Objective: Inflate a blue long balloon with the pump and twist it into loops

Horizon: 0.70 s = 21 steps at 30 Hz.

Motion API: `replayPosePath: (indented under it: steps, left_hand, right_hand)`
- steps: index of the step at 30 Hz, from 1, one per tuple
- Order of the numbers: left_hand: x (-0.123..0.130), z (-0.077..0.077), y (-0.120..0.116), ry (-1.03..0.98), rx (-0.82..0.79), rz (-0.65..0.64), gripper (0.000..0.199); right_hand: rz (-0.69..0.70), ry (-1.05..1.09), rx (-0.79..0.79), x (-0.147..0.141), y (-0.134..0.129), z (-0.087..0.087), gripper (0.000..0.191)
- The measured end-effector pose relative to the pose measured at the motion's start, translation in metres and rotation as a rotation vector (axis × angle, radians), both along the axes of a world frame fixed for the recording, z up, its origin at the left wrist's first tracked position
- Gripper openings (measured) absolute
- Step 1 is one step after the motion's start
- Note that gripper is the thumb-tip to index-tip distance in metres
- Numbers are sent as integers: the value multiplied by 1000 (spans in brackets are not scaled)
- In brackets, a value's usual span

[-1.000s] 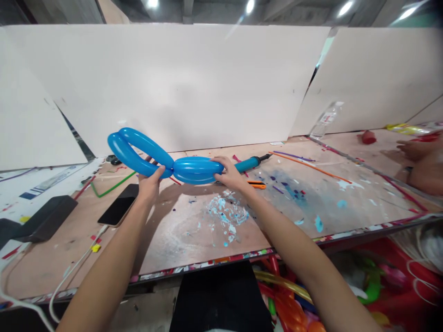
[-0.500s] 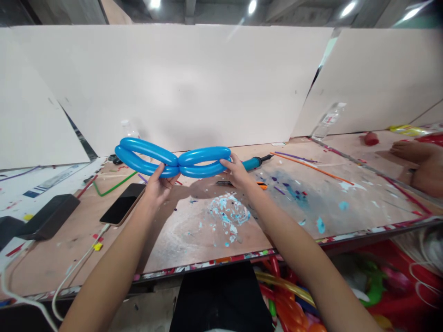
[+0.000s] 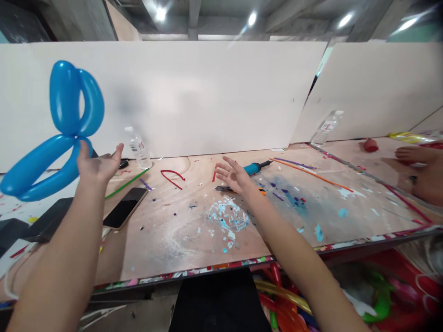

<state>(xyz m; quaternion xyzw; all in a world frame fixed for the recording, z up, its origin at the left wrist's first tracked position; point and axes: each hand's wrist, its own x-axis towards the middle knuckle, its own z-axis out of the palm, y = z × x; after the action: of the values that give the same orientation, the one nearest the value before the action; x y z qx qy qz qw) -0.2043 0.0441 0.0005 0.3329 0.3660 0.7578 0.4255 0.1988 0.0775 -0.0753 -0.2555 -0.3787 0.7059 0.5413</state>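
A twisted blue balloon with two pairs of long loops is at the far left, one pair upright and the other slanting down to the left. My left hand is beside it with fingers spread; the thumb overlaps a lower loop, and I cannot tell whether it touches. Above the table, my right hand is open and holds nothing. Just behind that hand lies a blue balloon pump with a black nozzle. Partly hidden beneath the hand is a utility knife with an orange end.
A phone lies left of centre, near a green strip and a red bent strip. Water bottles stand by the white board. Another person's hand is at right. Balloons fill the space below the table edge.
The blue balloon has swung from the centre to the far left, and one end has tipped upward. My left hand moved left and spread its fingers. My right hand let go of the balloon.
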Motion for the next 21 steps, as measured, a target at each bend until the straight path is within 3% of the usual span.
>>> replayPosePath:
  steps: [3,6,9,12,14,15,17,19,21]
  left_hand:
    - [12,-13,-4,97,-134,-139,30]
    - [36,-44,-6,424,-310,-262,39]
    - [33,-62,-5,684,-476,-199,35]
    - [-8,-58,-7,769,-583,42,32]
    - [-46,-51,-14,865,-679,227,42]
    - [-65,-49,-18,965,-720,326,50]
    - [-98,-50,-28,1465,-901,538,78]
    - [-120,-56,-35,1611,-1112,526,108]
    - [-130,-61,-38,1552,-1119,378,125]
  right_hand:
    - [30,-45,34,-1,-4,2,41]
    - [57,-175,62,-6,-8,1,39]
    - [53,-283,56,-10,-9,-1,31]
    - [50,-323,65,-9,-7,-1,29]
    - [46,-335,79,-8,-5,0,30]
    - [46,-341,85,-7,-5,0,30]
    - [52,-356,95,-7,-4,0,29]
    - [58,-367,105,-7,-5,0,27]
    - [57,-373,110,-8,-5,0,25]
